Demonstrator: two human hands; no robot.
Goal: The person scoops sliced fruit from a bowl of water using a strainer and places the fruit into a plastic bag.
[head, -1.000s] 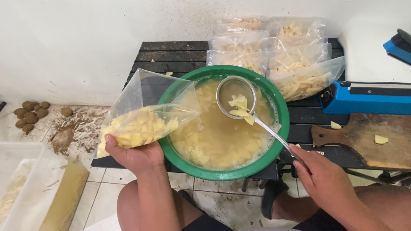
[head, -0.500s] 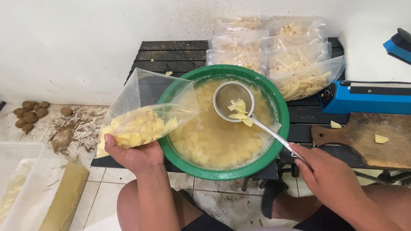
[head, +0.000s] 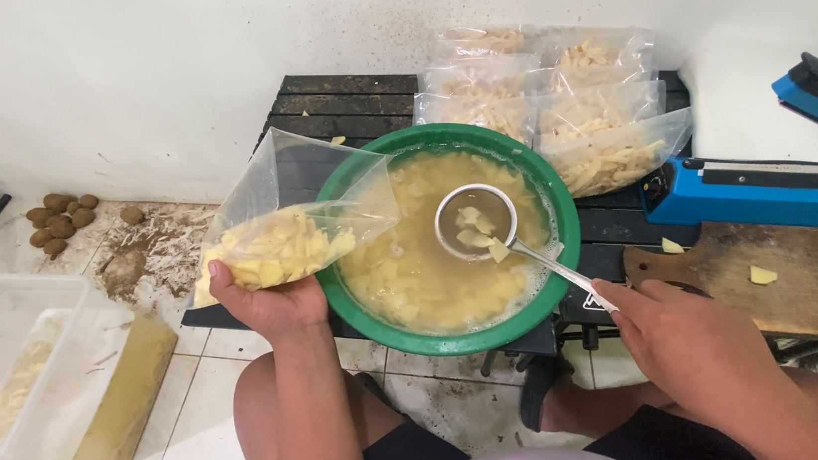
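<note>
Since the earlier frame, round metal strainer ladle (head: 476, 223) dropped lower over green plastic basin (head: 555, 274); bag unchanged. Head view: right hand (head: 688, 342) closed round ladle handle at 4 o'clock of basin, pale chunks in the scoop. Left hand (head: 267, 301) grips clear plastic bag of yellow pieces (head: 278, 237) at basin's 9 o'clock, touching rim. Sealed clear bags (head: 562, 95) at 12 o'clock, blue heat sealer (head: 784, 181) at 2.
</note>
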